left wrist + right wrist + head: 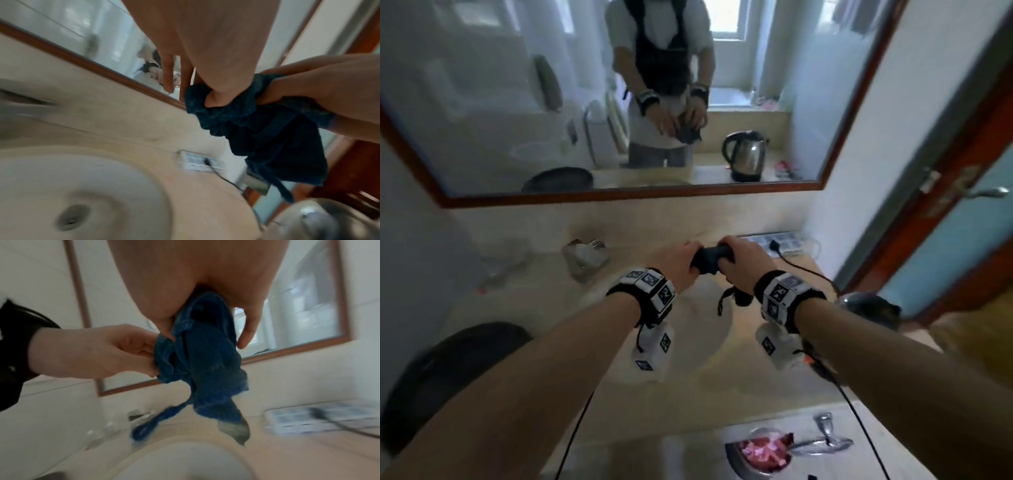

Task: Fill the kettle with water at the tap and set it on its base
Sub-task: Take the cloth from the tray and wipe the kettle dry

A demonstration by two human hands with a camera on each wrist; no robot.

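A steel kettle [873, 306] with a black lid stands on the counter at the right, partly behind my right forearm. Its reflection [746, 156] in the mirror shows it upright on a black base. Over the basin [709, 325], both hands hold a bunched dark blue cloth [710, 260]. My left hand [685, 263] pinches one end and my right hand [736, 260] grips the other. The left wrist view shows my left thumb [216, 97] pressed into the cloth [257, 129]. In the right wrist view the cloth [205, 361] hangs from my right hand [205, 335]. A blurred metal tap [585, 257] sits back left of the basin.
A white power strip [777, 241] lies against the back wall, with a black cord running toward the kettle. The wood-framed mirror [619, 197] hangs above the counter. A door with a lever handle [986, 193] is at the right. A dark round object [448, 377] is at the left.
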